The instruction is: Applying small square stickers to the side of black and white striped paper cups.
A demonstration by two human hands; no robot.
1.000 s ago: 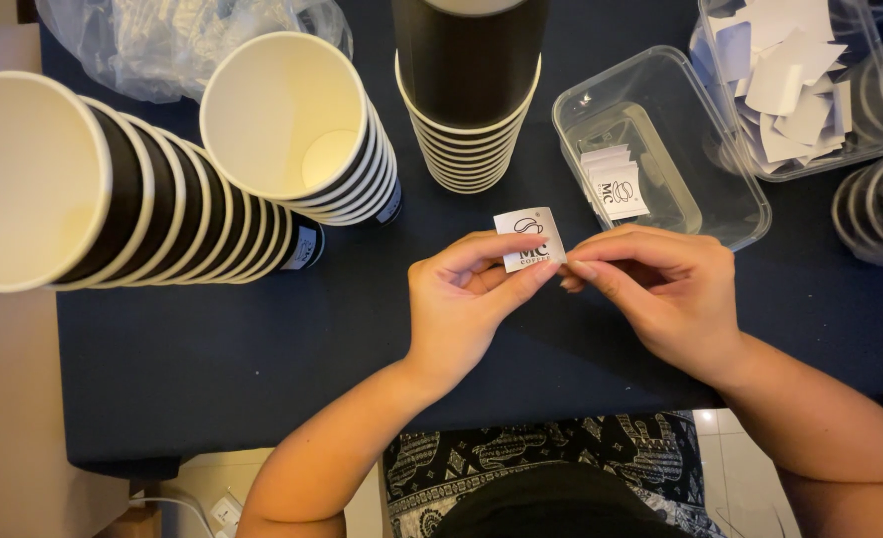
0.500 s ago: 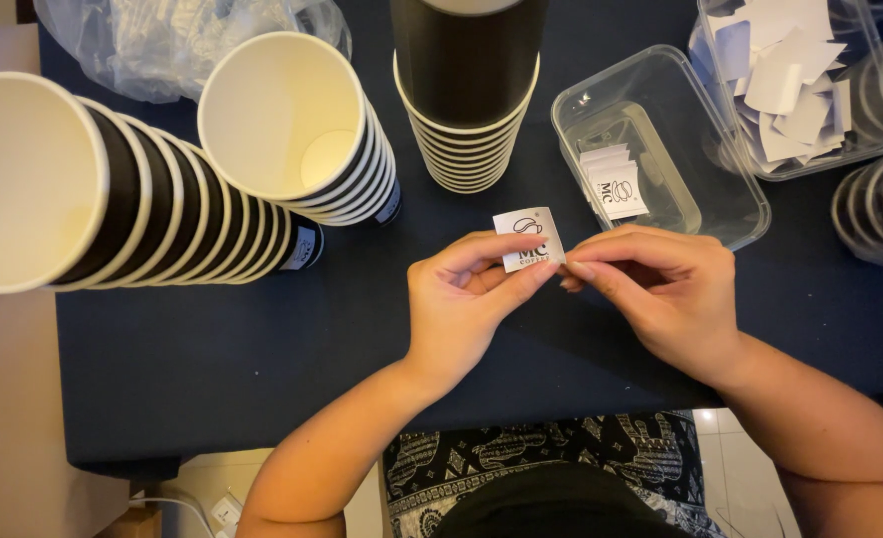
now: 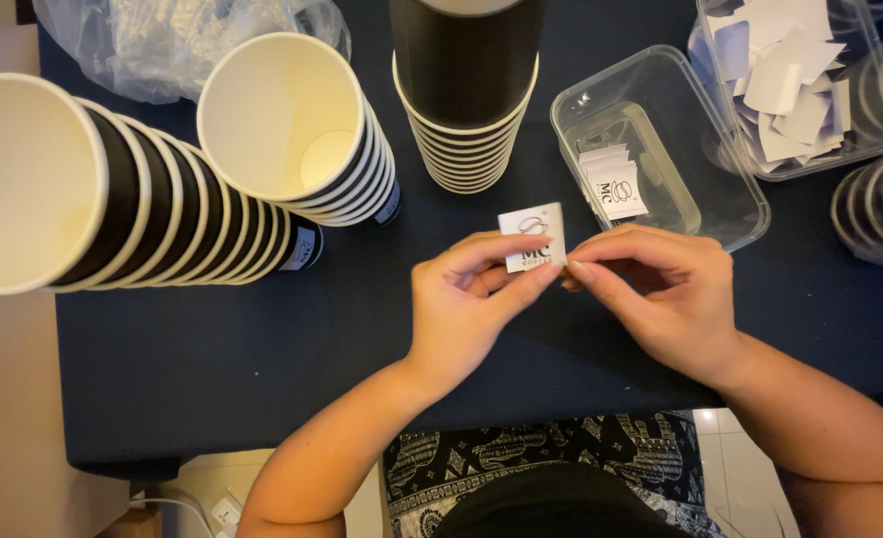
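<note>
A small white sticker [image 3: 534,233] with a dark printed logo is pinched between the thumb and fingers of my left hand [image 3: 471,304]. My right hand [image 3: 660,299] meets it at the sticker's lower right corner, fingertips pressed together there. Both hands hover over the dark blue table [image 3: 262,339]. A clear plastic tub [image 3: 720,199] just beyond my right hand holds a short stack of the same stickers [image 3: 613,184].
Tall stacks of black paper cups with white insides stand at left [image 3: 33,184], centre left [image 3: 287,120] and centre back [image 3: 466,90]. A second clear tub [image 3: 875,120] with several blank white paper pieces sits at back right. A crumpled plastic bag [image 3: 152,40] lies at back left.
The sticker has tipped slightly upward and to the right in my left hand. The hands have hardly moved.
</note>
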